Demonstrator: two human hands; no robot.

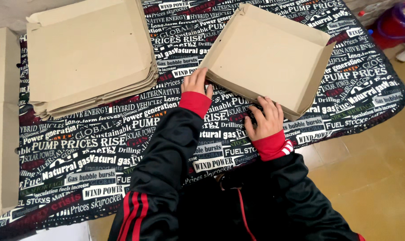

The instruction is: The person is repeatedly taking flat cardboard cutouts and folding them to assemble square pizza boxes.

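Cardboard tray (269,53) — plain brown, shallow, walls upright.

Both hands (196,82) (266,118) forward, fingers curled.

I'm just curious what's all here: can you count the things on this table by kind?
Folded cardboard tray under the left hand and right hand: 1
Stack of flat cardboard blanks: 1
Flat cardboard sheet at the left edge: 1
Printed tablecloth: 1
Total: 4
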